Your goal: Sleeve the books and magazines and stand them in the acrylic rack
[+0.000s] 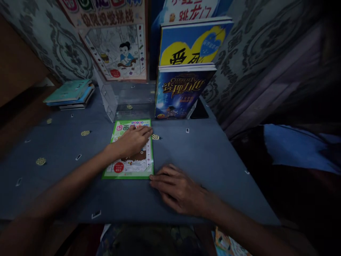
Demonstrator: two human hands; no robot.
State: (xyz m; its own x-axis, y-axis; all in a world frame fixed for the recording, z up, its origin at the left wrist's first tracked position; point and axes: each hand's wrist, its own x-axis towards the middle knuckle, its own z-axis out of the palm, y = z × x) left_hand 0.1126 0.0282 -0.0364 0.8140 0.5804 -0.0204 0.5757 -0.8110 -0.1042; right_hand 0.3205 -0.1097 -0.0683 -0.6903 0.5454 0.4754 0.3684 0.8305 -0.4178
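A thin book with a green border (128, 174) lies flat on the grey table, cover up, close to the foot of a clear stand. Across its upper right part rests my left hand (134, 140), fingers stretched out toward the right edge, covering part of the title and picture. My right hand (181, 190) lies on the tabletop to the right, fingers extended, with the thumb and fingertip touching the book's lower right corner. Neither hand is wrapped round anything.
Behind the book, a clear acrylic stand (109, 101) holds a dark blue book (183, 94), a blue and yellow book (193, 42) and a large picture book (117, 46). A stack of books (70, 92) sits at the back left. The patterned tablecloth (213, 160) ends at the right.
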